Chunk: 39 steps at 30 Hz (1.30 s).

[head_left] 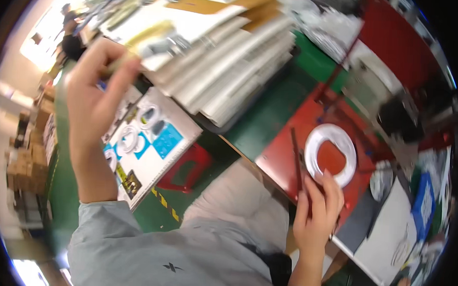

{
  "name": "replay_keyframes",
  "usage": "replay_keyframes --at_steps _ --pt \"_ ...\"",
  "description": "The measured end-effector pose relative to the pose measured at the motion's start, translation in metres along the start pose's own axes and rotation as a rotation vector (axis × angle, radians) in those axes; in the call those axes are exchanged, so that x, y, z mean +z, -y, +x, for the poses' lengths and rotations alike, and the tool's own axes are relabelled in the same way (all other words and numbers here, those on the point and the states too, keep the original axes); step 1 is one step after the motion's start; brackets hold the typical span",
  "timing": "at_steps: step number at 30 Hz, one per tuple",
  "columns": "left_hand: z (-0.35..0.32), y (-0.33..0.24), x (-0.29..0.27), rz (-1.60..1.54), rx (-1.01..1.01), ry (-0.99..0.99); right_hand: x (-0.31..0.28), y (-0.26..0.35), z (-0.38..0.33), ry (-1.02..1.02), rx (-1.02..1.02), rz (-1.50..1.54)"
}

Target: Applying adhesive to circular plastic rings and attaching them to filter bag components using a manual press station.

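Note:
My left hand (99, 89) is raised at the upper left, its thumb and forefinger brought together. A blurred yellowish and silvery shape (164, 40) shows beyond the fingertips, on or above a stack of white trays or boards (232, 74); whether the fingers hold anything is hard to make out. My right hand (318, 211) reaches over the red machine base (277, 160). Its fingertips touch the near edge of a white ring, perhaps a coil of cable (313, 146), while the thumb stays apart. A thin dark rod (296, 156) ends beside that thumb.
A grey machine head (372, 85) stands beyond the ring. On the left, a white board (184, 125) carries round white pieces and blue squares. Under it is a red stool (187, 166). A white panel (388, 242) and a blue package (424, 205) lie at the right.

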<state>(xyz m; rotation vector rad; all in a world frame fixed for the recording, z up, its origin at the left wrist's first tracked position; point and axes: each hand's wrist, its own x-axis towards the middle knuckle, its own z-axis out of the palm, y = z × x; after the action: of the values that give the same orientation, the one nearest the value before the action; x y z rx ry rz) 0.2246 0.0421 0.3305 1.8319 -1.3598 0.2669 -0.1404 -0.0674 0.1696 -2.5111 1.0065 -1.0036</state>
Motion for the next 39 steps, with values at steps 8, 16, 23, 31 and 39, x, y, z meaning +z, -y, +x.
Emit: replay_keyframes --at_steps 8,16,23,31,39 --pt "-0.056 -0.042 0.004 -0.387 0.379 0.453 0.020 0.051 -0.026 0.417 -0.120 0.659" --pt "-0.160 0.010 0.113 -0.881 -1.169 0.835 0.070 0.080 -0.036 0.630 -0.179 0.630" --pt "-0.197 0.037 0.159 -1.638 -1.554 0.593 0.091 0.067 -0.057 0.716 -0.125 0.471" --pt "-0.165 0.014 0.142 -0.633 -0.669 0.757 0.043 0.043 -0.036 0.524 0.587 1.035" --pt "-0.148 -0.021 0.153 -1.411 -0.410 0.911 0.000 0.024 -0.018 0.126 0.899 1.655"
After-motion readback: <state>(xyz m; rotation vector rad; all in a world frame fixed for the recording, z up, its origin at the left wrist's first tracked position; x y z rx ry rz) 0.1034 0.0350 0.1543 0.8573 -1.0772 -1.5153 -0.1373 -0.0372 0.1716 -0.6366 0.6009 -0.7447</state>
